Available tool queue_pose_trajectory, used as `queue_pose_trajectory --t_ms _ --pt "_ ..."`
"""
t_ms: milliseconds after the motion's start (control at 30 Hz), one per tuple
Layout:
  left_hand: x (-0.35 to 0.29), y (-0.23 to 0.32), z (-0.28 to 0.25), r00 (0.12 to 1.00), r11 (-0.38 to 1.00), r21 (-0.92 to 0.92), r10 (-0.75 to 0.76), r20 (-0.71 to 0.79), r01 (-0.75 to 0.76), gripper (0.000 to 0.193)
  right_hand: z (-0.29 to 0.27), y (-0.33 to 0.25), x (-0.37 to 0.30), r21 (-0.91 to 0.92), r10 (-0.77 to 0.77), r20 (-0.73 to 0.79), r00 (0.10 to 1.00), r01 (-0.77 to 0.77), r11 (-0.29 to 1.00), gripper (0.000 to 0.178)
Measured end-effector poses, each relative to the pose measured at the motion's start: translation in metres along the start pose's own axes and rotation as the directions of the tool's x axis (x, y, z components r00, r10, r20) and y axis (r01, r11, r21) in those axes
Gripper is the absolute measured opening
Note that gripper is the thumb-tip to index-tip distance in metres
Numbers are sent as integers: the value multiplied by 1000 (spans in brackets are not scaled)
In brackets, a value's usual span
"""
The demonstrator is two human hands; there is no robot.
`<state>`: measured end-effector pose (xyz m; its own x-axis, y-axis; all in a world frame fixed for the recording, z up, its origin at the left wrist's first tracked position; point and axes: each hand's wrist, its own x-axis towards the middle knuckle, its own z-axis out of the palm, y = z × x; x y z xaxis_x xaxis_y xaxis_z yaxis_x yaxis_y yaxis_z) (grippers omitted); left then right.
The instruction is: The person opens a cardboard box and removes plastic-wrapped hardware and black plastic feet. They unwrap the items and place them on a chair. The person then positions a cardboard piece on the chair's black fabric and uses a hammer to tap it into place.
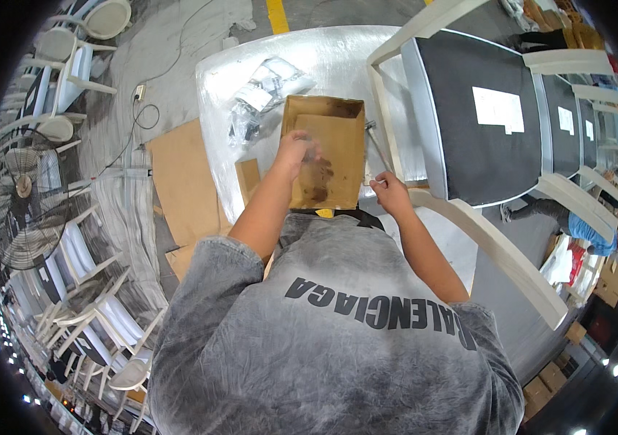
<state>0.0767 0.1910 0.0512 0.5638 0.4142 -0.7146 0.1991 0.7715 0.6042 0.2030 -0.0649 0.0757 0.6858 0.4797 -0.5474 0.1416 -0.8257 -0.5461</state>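
A shallow brown cardboard tray (352, 156) with dark stains on its bottom sits in front of me on a table covered in shiny film. My left hand (294, 151) hovers over the tray's left part, its fingers bent and smeared by motion. Just outside the tray's right wall is my right hand (392, 193), with thumb and forefinger pressed together. Whatever they pinch is too small to name. A thin tool with a dark metal head, which looks like a hammer (373, 134), lies between the tray and a chair frame; its handle runs down toward my right hand.
Clear plastic bags with parts (273, 80) lie behind the tray. A pale chair with a dark seat underside (461, 109) rests on its side at the right, close to my right arm. Cardboard sheets (186, 181), a black fan (25, 187) and stacked chairs are at left. A person (584, 221) bends at far right.
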Motion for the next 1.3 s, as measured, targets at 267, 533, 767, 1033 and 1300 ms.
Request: queue_pose_trajectory --t_ms 267,533,767,1033,1300 --pt "48 19 25 850 70 966 493 185 -250 30 -8 23 -11 36 43 56 997 -45 998 32" --pt "59 38 31 771 -427 872 462 438 -239 30 -15 25 -18 -15 -39 95 995 41 999 32" --pt "59 25 57 815 -157 981 550 182 -113 30 -29 40 -13 6 -47 53 998 46 999 30" --pt "73 -2 100 785 807 590 370 -497 -7 31 -26 45 -11 83 -34 99 995 26 996 30" --pt "72 -3 106 867 980 193 141 -479 -52 17 -28 55 -11 127 -47 109 993 33 991 30"
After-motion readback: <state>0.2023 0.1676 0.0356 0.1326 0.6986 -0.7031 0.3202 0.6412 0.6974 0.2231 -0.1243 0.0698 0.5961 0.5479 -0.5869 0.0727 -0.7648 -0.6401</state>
